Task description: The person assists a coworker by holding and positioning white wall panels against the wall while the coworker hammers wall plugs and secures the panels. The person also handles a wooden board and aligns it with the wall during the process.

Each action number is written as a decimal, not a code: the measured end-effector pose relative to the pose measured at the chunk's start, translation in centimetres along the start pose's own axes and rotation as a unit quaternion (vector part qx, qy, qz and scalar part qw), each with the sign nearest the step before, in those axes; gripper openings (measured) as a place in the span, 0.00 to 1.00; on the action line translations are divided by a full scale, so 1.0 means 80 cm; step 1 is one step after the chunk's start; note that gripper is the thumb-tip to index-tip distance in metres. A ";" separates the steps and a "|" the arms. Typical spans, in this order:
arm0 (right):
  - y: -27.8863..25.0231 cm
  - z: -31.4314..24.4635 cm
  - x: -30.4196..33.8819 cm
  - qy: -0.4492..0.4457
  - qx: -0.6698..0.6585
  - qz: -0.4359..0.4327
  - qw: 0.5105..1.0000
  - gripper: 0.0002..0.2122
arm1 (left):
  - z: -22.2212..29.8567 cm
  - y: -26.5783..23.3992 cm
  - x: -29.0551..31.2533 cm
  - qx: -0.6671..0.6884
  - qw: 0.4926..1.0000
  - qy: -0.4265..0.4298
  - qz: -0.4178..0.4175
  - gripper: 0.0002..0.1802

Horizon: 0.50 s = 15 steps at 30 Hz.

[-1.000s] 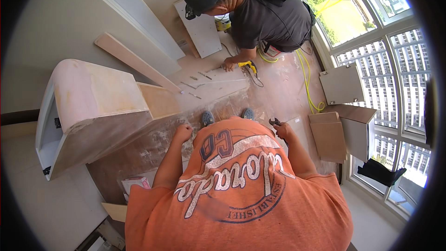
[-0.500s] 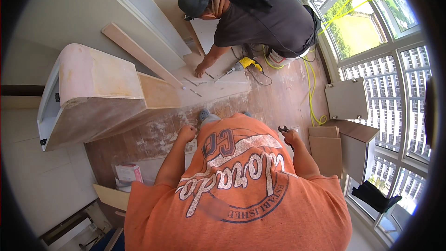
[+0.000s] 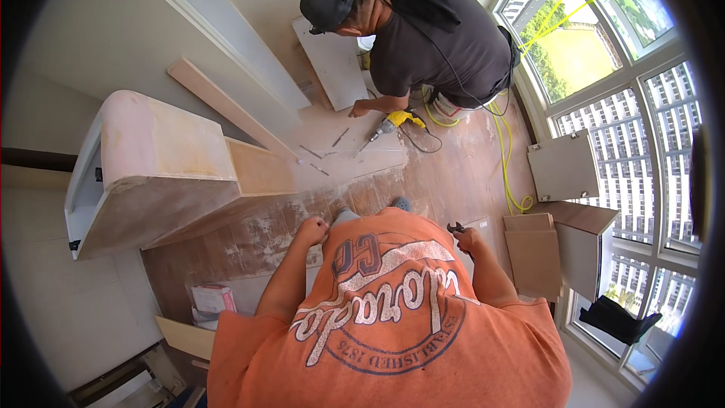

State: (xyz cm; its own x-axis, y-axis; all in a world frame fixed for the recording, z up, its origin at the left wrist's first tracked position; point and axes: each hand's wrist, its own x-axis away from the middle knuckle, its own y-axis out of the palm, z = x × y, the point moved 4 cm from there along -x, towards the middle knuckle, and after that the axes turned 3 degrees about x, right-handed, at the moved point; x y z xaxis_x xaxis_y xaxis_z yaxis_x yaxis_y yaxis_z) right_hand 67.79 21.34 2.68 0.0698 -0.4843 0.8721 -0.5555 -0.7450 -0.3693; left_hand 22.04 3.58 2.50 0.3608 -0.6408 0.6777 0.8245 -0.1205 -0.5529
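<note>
My right hand [image 3: 469, 239] is closed round a dark adjustable wrench [image 3: 455, 227], its jaws pointing forward past my fingers. At my left side, my left hand [image 3: 312, 231] is curled closed; whether anything lies in it is hidden. Both arms hang beside my orange shirt [image 3: 393, 317], above the worn wooden floor [image 3: 260, 223]. Ahead of me, a yellow drill [image 3: 393, 122] rests on the floor with several thin metal bits [image 3: 341, 137] nearby. A co-worker [image 3: 453, 30] in a dark shirt and cap bends beside it, one hand [image 3: 361, 109] low near the drill.
A curved, unfinished cabinet piece [image 3: 166, 143] stands on the left, a long board [image 3: 234, 109] behind it. A white panel [image 3: 332, 64] leans by the co-worker. Yellow hose [image 3: 506, 159] trails along the window side, near brown panels [image 3: 532, 245] and a box-like cabinet [image 3: 581, 238]. A carton [image 3: 213, 299] lies behind left.
My right foot has come forward while the left has dropped back under the shirt. The co-worker's hand has drawn back from the bits toward the drill. The wrench stays in my right hand.
</note>
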 end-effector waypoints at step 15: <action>0.087 -0.082 0.061 -0.033 0.080 0.030 0.996 0.17 | -0.096 -0.069 -0.012 0.004 0.998 0.062 0.002 0.12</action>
State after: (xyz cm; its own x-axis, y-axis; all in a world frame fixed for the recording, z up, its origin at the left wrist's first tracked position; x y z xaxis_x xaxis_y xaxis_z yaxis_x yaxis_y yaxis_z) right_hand 58.86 16.79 6.44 0.0979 -0.5561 0.8253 -0.4213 -0.7745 -0.4719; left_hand 13.83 -0.94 1.17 0.3074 -0.7305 0.6098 0.8270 -0.1119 -0.5510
